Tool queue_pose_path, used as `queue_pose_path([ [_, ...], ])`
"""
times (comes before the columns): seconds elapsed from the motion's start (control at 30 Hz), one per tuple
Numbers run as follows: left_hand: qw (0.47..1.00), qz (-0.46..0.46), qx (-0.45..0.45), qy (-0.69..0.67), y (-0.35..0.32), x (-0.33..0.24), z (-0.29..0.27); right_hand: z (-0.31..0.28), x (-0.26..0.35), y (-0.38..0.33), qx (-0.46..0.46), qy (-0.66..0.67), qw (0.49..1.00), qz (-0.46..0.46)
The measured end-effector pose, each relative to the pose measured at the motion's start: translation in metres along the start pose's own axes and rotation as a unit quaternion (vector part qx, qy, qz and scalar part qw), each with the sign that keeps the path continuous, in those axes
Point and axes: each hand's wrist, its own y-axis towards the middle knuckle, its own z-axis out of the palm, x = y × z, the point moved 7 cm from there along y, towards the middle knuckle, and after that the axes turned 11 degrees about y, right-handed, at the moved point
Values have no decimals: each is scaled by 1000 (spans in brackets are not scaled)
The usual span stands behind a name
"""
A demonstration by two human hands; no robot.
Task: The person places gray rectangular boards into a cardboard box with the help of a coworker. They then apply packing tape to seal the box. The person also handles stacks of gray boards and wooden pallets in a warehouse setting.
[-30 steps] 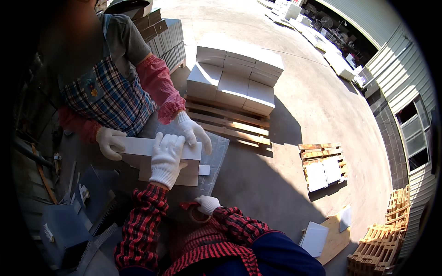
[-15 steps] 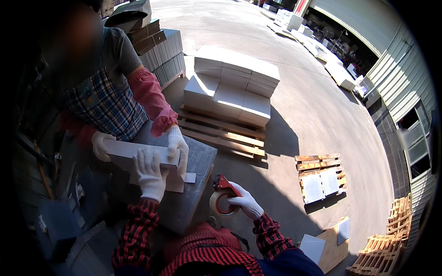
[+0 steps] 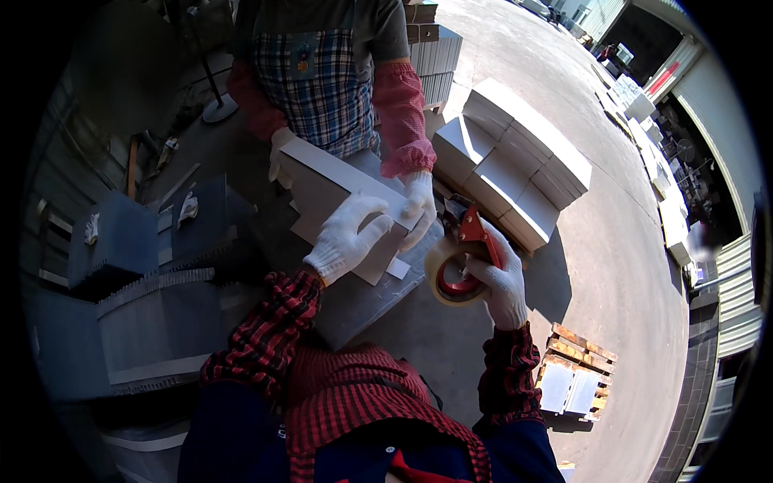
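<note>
Pressing down flat with the left hand [image 3: 348,236], fingers spread, on a long white box [image 3: 342,179] lying on the grey worktable [image 3: 362,302]. Gripping a red tape dispenser [image 3: 459,262] in the right hand [image 3: 499,278], just beside the box end. Sharing the box with two gloved co-worker hands [image 3: 420,203]. Sitting behind: one stack of white boxes [image 3: 515,165], one wooden pallet [image 3: 576,378].

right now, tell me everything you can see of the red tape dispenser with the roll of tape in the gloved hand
The red handheld tape dispenser carries a wide roll of tan tape on a red hub. Its frame looks like plastic or painted metal. It is held up and tilted in the right hand, in a white knit glove that wraps its handle, just right of the flat grey carton, with no clear contact between the two.
</note>
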Motion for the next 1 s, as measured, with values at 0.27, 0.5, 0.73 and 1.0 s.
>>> queue_pose_path([
  [0.27, 873, -133, 270, -384, -3, -6, -7, 50, 19, 9, 49, -265, 951, -152],
  [0.5, 843, -78, 297, -440, 4, 10, -4, 107, 37, 11, 87, -440, 840, -304],
  [0.73, 780, -52, 247, -572, 5, 27, -26, 137, 33, 30, 113, -472, 828, -282],
  [1.0, 885, -29, 145, -441, 39, 92, -139, 141, 65, 27, 128, -541, 803, -215],
])
